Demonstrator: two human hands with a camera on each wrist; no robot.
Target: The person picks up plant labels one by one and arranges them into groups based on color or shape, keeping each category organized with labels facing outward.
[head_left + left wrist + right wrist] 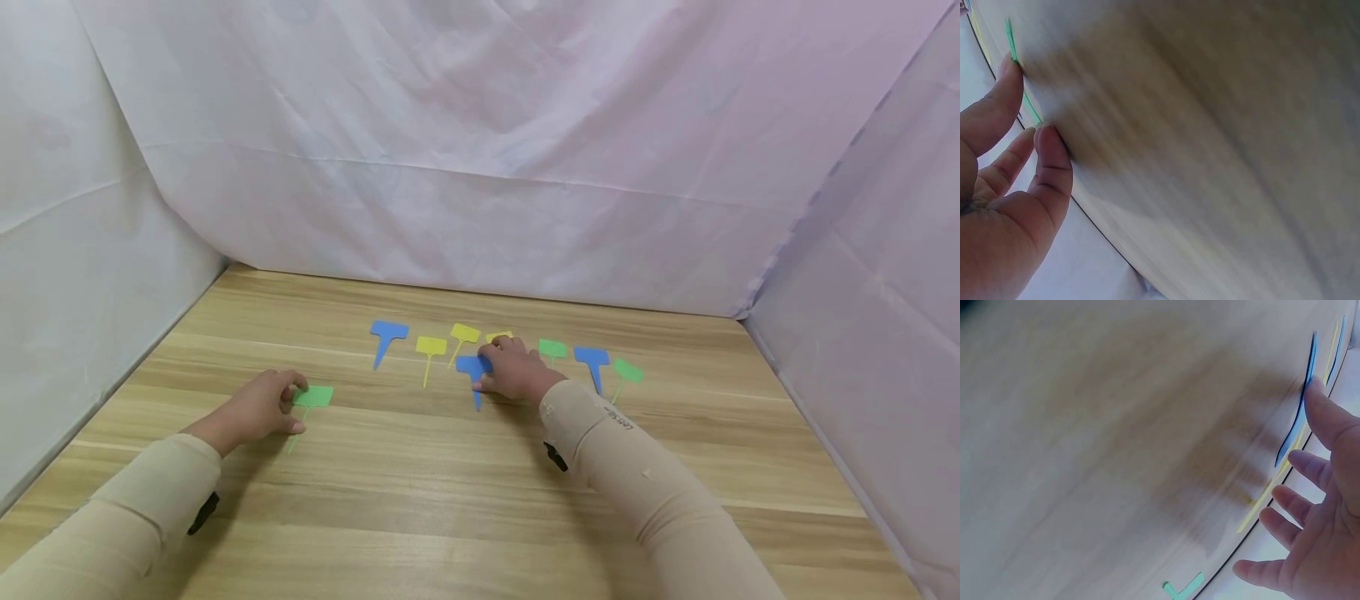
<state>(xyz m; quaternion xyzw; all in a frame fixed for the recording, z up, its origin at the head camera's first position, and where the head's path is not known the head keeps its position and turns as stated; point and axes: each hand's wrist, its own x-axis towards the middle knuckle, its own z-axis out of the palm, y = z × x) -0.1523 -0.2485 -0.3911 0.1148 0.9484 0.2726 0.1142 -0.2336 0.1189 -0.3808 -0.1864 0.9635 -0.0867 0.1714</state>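
On the left of the wooden table my left hand [262, 406] holds a green T-shaped plant label [318, 397], its fingertips at the wide head and its thumb at the thin stem. The left wrist view shows that label edge-on, its green stem [1010, 37] running past the thumb. My right hand [517, 372] is over a blue T-shaped label [472, 364] near the middle, fingers spread. In the right wrist view the thumb touches this blue label [1297, 419], while the other fingers reach past it. The hand partly covers a yellow label [498, 336] behind.
Another blue label [390, 331] and two yellow labels [431, 346] lie left of my right hand. To its right are a green label [552, 347], a blue label [592, 357] and another green one [627, 370]. White cloth [480, 225] walls the table [420, 517] at back and sides.
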